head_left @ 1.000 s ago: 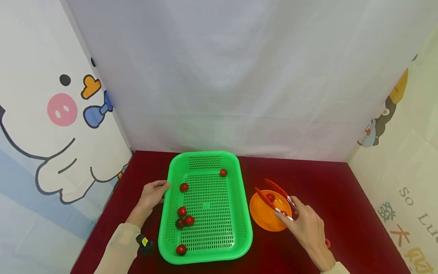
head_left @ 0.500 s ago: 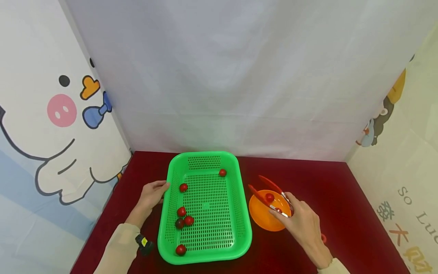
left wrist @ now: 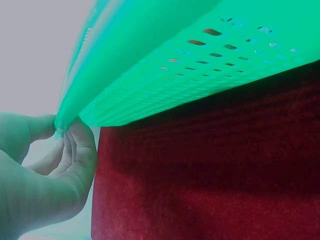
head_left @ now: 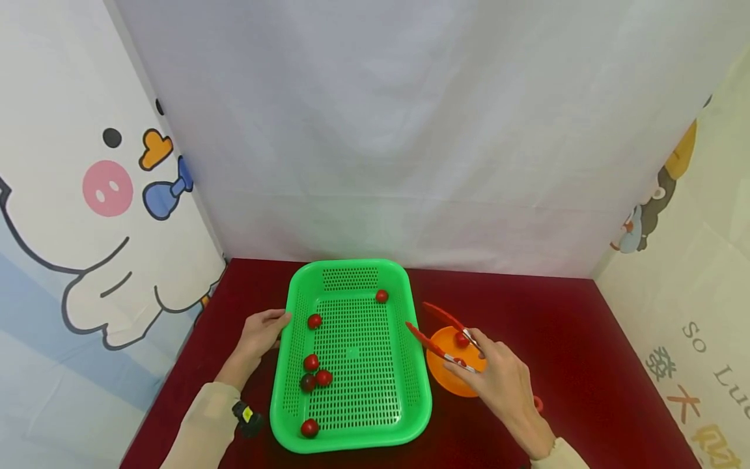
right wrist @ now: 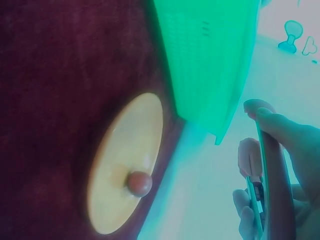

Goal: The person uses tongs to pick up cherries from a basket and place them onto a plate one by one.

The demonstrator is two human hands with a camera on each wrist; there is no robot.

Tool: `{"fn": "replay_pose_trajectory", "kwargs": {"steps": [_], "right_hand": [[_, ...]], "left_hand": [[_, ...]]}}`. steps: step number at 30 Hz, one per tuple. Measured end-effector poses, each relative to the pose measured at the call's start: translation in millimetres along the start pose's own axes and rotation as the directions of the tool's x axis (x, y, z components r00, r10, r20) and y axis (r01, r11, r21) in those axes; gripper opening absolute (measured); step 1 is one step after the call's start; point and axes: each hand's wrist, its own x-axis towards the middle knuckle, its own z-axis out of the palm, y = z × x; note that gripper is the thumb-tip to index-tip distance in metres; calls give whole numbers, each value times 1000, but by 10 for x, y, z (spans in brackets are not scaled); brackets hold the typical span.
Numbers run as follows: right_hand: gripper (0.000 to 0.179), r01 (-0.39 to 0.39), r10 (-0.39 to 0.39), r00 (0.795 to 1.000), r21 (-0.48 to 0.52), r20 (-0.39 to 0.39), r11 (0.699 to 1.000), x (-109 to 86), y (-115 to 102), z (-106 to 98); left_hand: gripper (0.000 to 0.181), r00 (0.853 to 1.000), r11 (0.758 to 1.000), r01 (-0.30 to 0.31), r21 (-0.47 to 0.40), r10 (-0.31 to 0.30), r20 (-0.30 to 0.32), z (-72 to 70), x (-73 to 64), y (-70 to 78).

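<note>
My left hand pinches the left rim of a green perforated basket; the left wrist view shows thumb and fingers meeting on that rim. In my right hand is a pair of red-tipped tongs, their arms spread with nothing between the tips. The tongs' tips reach past an orange plate to the basket's right rim. One cherry tomato lies on the plate, also seen in the right wrist view. Inside the basket are several cherry tomatoes, one of them darker.
A dark red cloth covers the table under basket and plate. White fabric hangs behind, with printed cartoon curtains at the sides. The plate stands just right of the basket.
My right hand has carried the spread tongs leftward, from over the plate to the basket's right rim. The left hand, basket and tomatoes have stayed put.
</note>
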Motion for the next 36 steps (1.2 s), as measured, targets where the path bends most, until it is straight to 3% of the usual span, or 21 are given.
{"fn": "replay_pose_trajectory", "kwargs": {"steps": [9, 22, 28, 36], "right_hand": [[65, 10, -14, 999, 77, 50, 997, 54, -148, 46], [72, 50, -57, 990, 58, 130, 997, 141, -358, 112], [75, 99, -107, 975, 49, 194, 994, 176, -459, 142], [76, 106, -123, 951, 75, 285, 992, 194, -554, 154]], "left_hand": [[55, 1000, 1000, 7, 1, -7, 3, 4, 2, 11], [53, 1000, 1000, 7, 18, -7, 1, -2, 7, -4], [52, 1000, 1000, 1, 16, -2, 8, -9, -5, -2], [53, 1000, 1000, 2, 14, -3, 13, -12, -8, 4]]}}
